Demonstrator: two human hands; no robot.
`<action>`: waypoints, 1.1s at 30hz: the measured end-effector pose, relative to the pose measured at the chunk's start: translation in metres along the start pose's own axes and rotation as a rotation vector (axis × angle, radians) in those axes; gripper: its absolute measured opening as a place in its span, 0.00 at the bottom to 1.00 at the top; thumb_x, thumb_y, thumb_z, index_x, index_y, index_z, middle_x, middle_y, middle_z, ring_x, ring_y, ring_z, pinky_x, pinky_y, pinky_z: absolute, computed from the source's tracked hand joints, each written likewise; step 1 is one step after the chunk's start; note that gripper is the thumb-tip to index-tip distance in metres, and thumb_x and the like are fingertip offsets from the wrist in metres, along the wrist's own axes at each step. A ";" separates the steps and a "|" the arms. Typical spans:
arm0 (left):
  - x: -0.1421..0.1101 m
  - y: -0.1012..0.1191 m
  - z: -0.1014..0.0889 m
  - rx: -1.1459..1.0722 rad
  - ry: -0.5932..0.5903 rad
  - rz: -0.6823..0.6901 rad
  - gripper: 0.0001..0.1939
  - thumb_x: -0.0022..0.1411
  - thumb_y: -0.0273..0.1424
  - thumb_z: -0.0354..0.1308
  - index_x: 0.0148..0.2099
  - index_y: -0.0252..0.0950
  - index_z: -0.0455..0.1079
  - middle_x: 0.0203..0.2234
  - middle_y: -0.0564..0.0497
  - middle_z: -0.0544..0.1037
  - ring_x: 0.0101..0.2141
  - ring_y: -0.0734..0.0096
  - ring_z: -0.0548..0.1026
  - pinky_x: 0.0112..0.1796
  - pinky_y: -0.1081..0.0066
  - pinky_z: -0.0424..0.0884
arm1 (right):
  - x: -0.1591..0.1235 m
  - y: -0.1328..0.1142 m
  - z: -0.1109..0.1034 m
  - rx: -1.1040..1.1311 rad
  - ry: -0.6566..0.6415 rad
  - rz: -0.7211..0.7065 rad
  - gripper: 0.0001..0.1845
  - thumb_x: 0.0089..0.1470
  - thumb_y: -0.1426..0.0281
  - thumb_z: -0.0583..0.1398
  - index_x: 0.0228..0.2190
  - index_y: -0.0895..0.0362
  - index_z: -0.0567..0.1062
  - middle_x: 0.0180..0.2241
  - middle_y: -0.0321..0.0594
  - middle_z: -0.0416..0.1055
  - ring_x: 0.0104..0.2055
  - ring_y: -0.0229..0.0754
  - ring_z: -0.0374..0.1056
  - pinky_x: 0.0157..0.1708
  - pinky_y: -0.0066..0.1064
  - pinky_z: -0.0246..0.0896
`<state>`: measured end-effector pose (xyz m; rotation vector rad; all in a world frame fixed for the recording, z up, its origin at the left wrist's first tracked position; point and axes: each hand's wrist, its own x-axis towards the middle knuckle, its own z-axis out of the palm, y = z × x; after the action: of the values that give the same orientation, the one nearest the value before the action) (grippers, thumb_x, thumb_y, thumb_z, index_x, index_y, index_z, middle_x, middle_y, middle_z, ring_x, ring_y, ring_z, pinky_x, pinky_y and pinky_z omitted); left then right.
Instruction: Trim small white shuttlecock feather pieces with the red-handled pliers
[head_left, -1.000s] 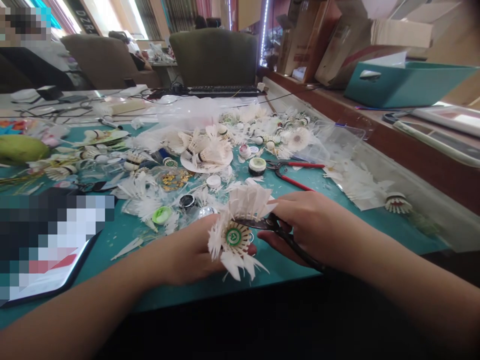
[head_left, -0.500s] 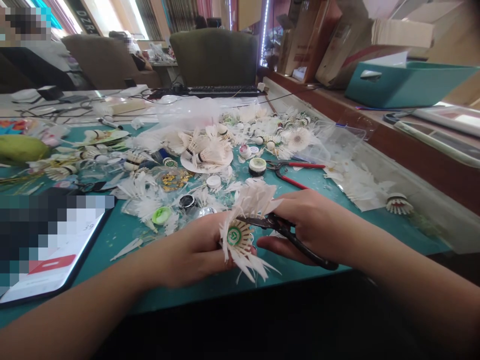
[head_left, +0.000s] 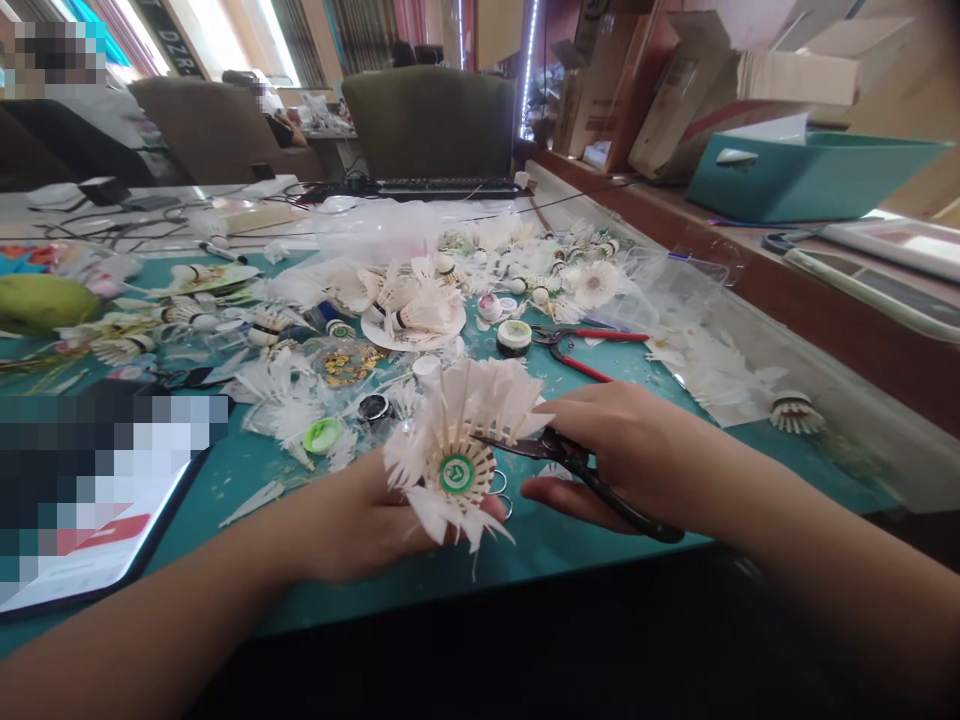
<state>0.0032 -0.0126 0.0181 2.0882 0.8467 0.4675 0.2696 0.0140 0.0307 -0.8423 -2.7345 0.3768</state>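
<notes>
My left hand (head_left: pixel 352 520) is closed around a white feather shuttlecock (head_left: pixel 457 450), its cork end with a green label turned toward me and its feathers splayed. My right hand (head_left: pixel 630 450) grips black scissors (head_left: pixel 577 465); their blades point left and reach into the feathers just right of the cork. Both hands hover low over the teal cutting mat (head_left: pixel 247 470) near its front edge.
Loose feathers, cut shuttlecocks (head_left: pixel 420 305), tape rolls (head_left: pixel 514 335) and red-handled pliers (head_left: pixel 592 345) litter the mat beyond my hands. A phone (head_left: pixel 90 540) lies at the left, a clear plastic sheet (head_left: pixel 750 360) at the right. A wooden ledge holds a teal bin (head_left: pixel 810 175).
The shuttlecock has turned and shifted slightly left in my left hand, its feathers fanning upward. The scissors stay at the feathers, the right hand barely moved.
</notes>
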 end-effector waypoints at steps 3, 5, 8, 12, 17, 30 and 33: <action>0.004 0.003 0.000 -0.107 -0.033 0.001 0.06 0.67 0.32 0.61 0.45 0.40 0.77 0.39 0.53 0.84 0.40 0.70 0.81 0.47 0.73 0.79 | 0.000 0.000 -0.001 -0.030 0.002 0.010 0.14 0.64 0.60 0.60 0.32 0.56 0.69 0.26 0.36 0.65 0.27 0.39 0.56 0.28 0.33 0.47; 0.008 0.006 -0.001 -0.155 -0.053 0.040 0.02 0.69 0.30 0.60 0.43 0.40 0.74 0.35 0.55 0.79 0.45 0.69 0.79 0.53 0.71 0.75 | 0.000 -0.001 -0.001 -0.043 0.014 0.005 0.14 0.63 0.60 0.62 0.31 0.56 0.69 0.25 0.35 0.64 0.26 0.39 0.55 0.27 0.33 0.46; 0.011 0.007 -0.003 -0.168 -0.106 0.117 0.01 0.69 0.29 0.59 0.42 0.39 0.70 0.33 0.55 0.74 0.48 0.66 0.76 0.56 0.70 0.71 | -0.001 -0.003 0.000 -0.046 0.050 -0.036 0.14 0.62 0.61 0.63 0.29 0.56 0.68 0.24 0.35 0.64 0.25 0.38 0.56 0.26 0.32 0.46; 0.011 0.009 -0.003 -0.163 -0.175 0.104 0.02 0.70 0.30 0.58 0.41 0.38 0.69 0.35 0.54 0.75 0.41 0.68 0.75 0.49 0.73 0.73 | -0.002 -0.007 0.003 -0.029 0.077 -0.066 0.13 0.62 0.62 0.63 0.30 0.57 0.71 0.26 0.38 0.68 0.27 0.40 0.59 0.27 0.33 0.50; 0.014 0.014 0.000 -0.160 -0.362 0.138 0.09 0.67 0.26 0.58 0.33 0.37 0.64 0.29 0.56 0.70 0.31 0.74 0.71 0.35 0.78 0.71 | 0.000 -0.009 0.010 -0.010 -0.003 -0.150 0.11 0.67 0.65 0.58 0.33 0.57 0.73 0.34 0.46 0.74 0.33 0.45 0.64 0.34 0.37 0.55; 0.008 0.020 0.002 -0.198 -0.198 0.069 0.03 0.66 0.28 0.59 0.37 0.36 0.70 0.33 0.54 0.74 0.35 0.71 0.71 0.40 0.75 0.71 | 0.002 -0.008 0.018 0.101 0.095 -0.008 0.15 0.45 0.87 0.58 0.29 0.57 0.76 0.28 0.39 0.75 0.30 0.40 0.67 0.33 0.31 0.59; 0.009 0.012 0.010 -0.261 0.050 -0.010 0.10 0.65 0.36 0.62 0.45 0.36 0.71 0.36 0.52 0.76 0.34 0.70 0.70 0.34 0.75 0.69 | 0.004 -0.005 0.021 0.153 0.120 0.164 0.16 0.40 0.87 0.57 0.27 0.57 0.76 0.30 0.39 0.76 0.31 0.40 0.69 0.33 0.30 0.60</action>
<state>0.0202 -0.0175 0.0218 1.8386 0.7798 0.5946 0.2569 0.0087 0.0131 -1.0146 -2.4987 0.5426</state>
